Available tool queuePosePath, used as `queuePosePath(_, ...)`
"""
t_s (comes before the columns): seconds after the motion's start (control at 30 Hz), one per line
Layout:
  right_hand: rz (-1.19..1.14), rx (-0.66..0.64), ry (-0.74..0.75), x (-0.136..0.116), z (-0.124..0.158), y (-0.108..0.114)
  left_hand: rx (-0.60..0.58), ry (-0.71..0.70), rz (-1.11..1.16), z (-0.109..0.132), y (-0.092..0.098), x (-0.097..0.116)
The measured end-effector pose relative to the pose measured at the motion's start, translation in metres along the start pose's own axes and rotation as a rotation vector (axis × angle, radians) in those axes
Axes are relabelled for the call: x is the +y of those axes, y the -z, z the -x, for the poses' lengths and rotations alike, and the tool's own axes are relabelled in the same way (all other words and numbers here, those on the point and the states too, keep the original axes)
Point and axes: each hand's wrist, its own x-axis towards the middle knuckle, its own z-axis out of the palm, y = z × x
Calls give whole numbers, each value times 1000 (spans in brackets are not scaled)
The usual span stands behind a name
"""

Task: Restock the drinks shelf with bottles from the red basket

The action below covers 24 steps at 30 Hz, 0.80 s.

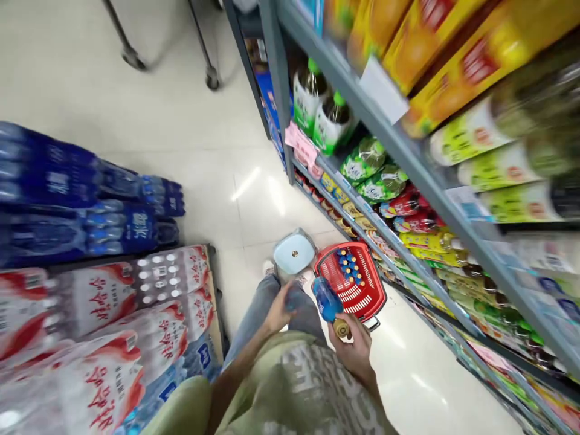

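Right hand (354,345) pinched a bottle (327,300) near its cap (342,328);
blurred left hand (280,311), we couldn't tell; a loose pinch risked a drop.

The floor (194,121) is laid with pale, glossy tiles, marked by thin seams, in which bright streaks of light (246,183) are mirrored. The right side is filled by grey metal shelving (277,66), its slanting tiers packed with bottled drinks; the nearest are blurred. Paper labels (384,90) are fixed along the shelf edges. On the left, blue-wrapped bottle packs (49,172) and red-and-white packs (102,299) are stacked low. At the top, dark legs (118,27) are ended by casters (212,77).
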Motion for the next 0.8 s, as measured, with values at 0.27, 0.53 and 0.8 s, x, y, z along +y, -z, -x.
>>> queuePosePath(0.27, 27, 261, 251, -67, -61, 95, -94, -499, 528, 36, -12, 151)
queuePosePath(0.53, -519, 407, -297, -64, -129, 137, -62, -550, 538, 121, -22, 179)
queuePosePath(0.8, -853, 443, -412, -67, -127, 144, 140, -623, 528, 165, -22, 200)
